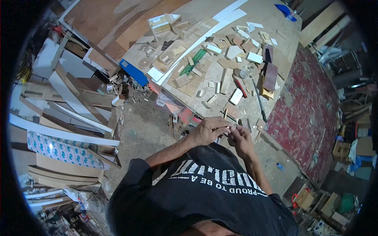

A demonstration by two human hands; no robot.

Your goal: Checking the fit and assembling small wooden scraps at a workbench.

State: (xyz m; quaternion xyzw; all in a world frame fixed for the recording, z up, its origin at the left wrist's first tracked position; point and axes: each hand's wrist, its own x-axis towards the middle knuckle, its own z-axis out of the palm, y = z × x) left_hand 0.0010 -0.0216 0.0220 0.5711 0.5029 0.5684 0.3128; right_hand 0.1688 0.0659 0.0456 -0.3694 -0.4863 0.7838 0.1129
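Observation:
Close to the near edge of the cluttered work table (210,96), my two hands meet in front of my chest. My left hand (209,129) is closed, thumb and fingers pinched together at the fingertips. Against it, my right hand (240,137) is also closed in a pinch. Something small and pale seems to sit between the fingertips, too small and too covered to name. A thin wooden strip (225,114) stands out just above my left fingers; whether it is held or lies on the table, I cannot tell.
Wood offcuts, a red-handled tool (240,88), a clear jar (247,71), a dark rod-like tool (259,100) and a green piece (193,63) lie on the table. Curved white-edged boards (71,131) stack up on the left. A worn red panel (305,114) lies right.

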